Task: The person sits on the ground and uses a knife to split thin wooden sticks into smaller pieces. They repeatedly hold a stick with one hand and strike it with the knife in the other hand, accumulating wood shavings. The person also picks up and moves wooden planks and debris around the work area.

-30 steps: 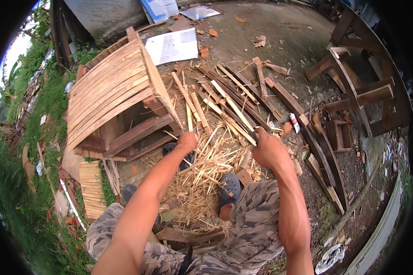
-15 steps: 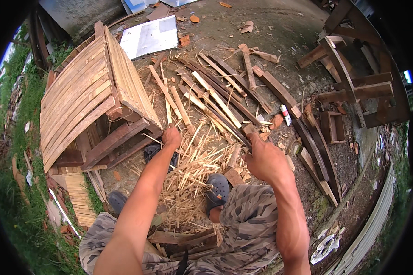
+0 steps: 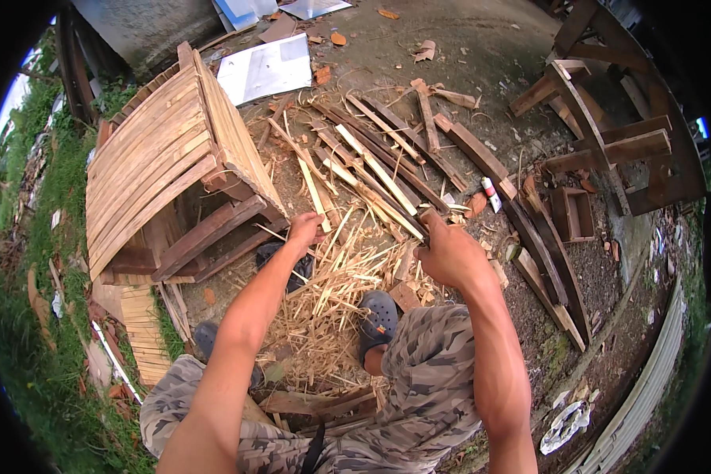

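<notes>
My left hand [image 3: 305, 232] is closed round the near end of a pale bamboo strip [image 3: 313, 188], which points away from me. Further right, my right hand [image 3: 453, 254] makes a fist round a brown wooden handle [image 3: 430, 219]; whatever it belongs to is mostly hidden by the fist and the sticks. Between the hands and my feet lies a heap of pale shavings [image 3: 332, 304]. Long split pieces of wood [image 3: 381, 170] lie in a loose bundle just beyond both hands.
A slatted bamboo structure [image 3: 154, 150] on a dark wooden frame stands at left. Curved dark beams [image 3: 533, 253], a red-and-white tube [image 3: 491, 193] and a small wooden box [image 3: 573, 215] lie to the right. A wooden frame [image 3: 608, 154] stands at far right. A white sheet [image 3: 265, 69] lies ahead.
My left hand has shifted slightly right and nearer, and the bamboo strip's near end now shows in it. The right hand has barely moved. The view has turned slightly.
</notes>
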The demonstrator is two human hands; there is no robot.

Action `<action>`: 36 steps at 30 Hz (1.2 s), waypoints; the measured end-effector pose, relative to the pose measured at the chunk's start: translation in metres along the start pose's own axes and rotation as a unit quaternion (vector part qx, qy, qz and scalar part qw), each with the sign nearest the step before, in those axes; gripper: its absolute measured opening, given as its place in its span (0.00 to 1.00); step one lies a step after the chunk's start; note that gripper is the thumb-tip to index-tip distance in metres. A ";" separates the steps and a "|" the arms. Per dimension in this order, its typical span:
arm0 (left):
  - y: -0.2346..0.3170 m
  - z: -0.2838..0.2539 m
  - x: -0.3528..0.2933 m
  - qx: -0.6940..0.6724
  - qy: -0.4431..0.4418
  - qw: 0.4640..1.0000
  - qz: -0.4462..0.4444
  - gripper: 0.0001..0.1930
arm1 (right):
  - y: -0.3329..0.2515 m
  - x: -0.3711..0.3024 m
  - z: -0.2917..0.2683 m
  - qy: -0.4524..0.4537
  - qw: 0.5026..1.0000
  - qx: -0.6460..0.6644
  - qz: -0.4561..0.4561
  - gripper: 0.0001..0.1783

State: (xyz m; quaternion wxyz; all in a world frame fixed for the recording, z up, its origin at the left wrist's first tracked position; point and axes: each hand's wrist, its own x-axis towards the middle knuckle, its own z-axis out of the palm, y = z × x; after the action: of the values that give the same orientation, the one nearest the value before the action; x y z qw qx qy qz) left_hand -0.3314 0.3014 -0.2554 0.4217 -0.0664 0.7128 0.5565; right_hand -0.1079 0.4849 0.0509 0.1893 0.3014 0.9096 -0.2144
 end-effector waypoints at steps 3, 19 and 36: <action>-0.008 -0.001 -0.008 -0.024 -0.025 0.999 0.000 0.20 | -0.001 0.001 0.000 -0.009 1.000 -0.006 0.004 0.22; 0.021 0.036 -0.025 0.593 0.018 0.755 0.279 0.24 | 0.009 0.001 -0.004 0.021 0.999 0.006 0.037 0.23; 0.010 0.176 0.043 0.690 -0.104 0.603 0.387 0.16 | 0.024 0.009 -0.003 0.021 0.999 0.009 0.041 0.29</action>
State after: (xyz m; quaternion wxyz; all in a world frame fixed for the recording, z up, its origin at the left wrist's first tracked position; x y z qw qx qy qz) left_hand -0.2716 0.4707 -0.2817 0.1591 0.5844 0.7956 0.0141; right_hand -0.1006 0.5079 0.0428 0.1764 0.3443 0.8984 -0.2080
